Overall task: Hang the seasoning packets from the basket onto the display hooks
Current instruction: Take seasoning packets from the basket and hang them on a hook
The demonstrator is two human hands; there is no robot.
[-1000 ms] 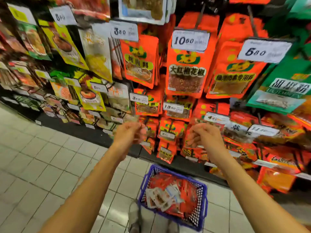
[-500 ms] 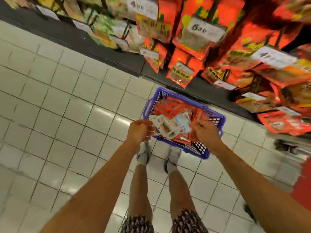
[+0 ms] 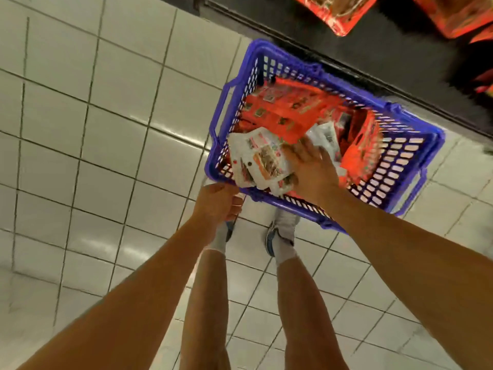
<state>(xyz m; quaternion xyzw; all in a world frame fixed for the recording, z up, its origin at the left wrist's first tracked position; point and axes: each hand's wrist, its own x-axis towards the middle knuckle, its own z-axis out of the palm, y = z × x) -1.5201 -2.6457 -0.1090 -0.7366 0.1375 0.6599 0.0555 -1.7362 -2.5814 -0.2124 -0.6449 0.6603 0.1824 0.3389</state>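
Pale square floor tiles (image 3: 112,145) with dark grout fill the aisle, and a black shelf base (image 3: 373,57) runs along the top right, where the lower corners of a few orange packets on display (image 3: 336,14) hang into view. One blue plastic basket (image 3: 416,145) with slotted walls sits on the floor just in front of that base — it holds a loose heap of seasoning packets, too jumbled and blurred to count. Orange packets (image 3: 282,108) lie at the back and right of the basket; a cluster of white packets (image 3: 256,158) lies at the near left corner. A person stands over it, two bare legs and two shoes (image 3: 282,231) visible just beside the basket's near rim. Their right hand (image 3: 312,174) reaches into the basket, fingers spread and laid on the white packets; no firm grip can be seen. Their left hand (image 3: 218,204) is curled loosely just outside the basket's near left corner — whether it holds anything cannot be told.
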